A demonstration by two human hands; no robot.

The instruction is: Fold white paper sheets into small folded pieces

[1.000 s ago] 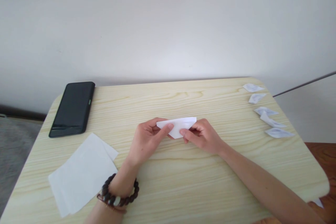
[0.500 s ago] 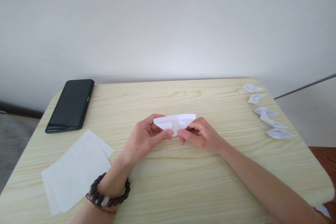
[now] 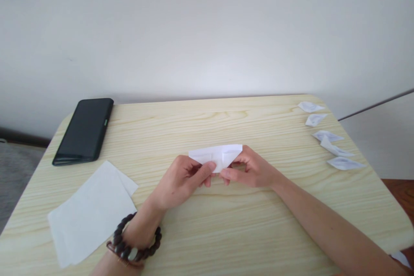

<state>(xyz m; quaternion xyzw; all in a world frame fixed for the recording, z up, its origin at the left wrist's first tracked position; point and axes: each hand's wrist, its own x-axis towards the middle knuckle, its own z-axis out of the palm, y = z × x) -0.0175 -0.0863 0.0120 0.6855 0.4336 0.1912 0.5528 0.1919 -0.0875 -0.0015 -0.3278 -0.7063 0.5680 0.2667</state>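
A small white folded paper (image 3: 216,156), triangular with its point down, is held just above the middle of the pale wooden table (image 3: 226,224). My left hand (image 3: 183,179), a dark bead bracelet on its wrist, pinches the paper's left half between thumb and fingers. The paper's right half is pinched by my right hand (image 3: 252,171). The two thumbs nearly meet at the paper's lower point.
A black phone (image 3: 83,131) lies at the table's far left corner. A stack of white paper sheets (image 3: 92,213) lies at the near left. Several small folded white paper pieces (image 3: 330,138) sit in a row along the right edge. A white wall rises behind the table.
The folded paper has been turned in my fingers, showing two small flaps on its face. Both hands have slid slightly nearer to me, still gripping it.
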